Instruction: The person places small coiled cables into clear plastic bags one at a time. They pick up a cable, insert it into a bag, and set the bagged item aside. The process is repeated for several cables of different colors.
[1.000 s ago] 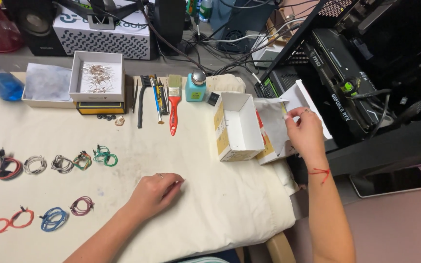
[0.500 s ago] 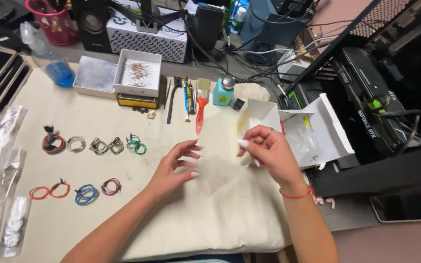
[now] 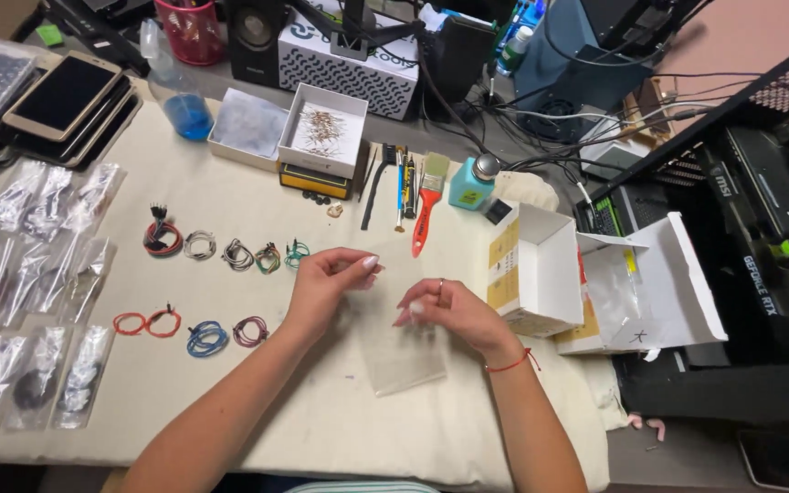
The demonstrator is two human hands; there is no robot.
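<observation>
Between left hand (image 3: 326, 283) and right hand (image 3: 445, 309), both pinching, a clear plastic bag (image 3: 402, 351) hangs: flimsy, slippery, best gripped at its top edge.

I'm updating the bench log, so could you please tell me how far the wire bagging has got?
Done: filled clear bags lie at the cloth's left edge. In hand: both hands, left and right, hold a small clear bag over the cloth. Left: coiled wires lie loose, with more below.
</observation>
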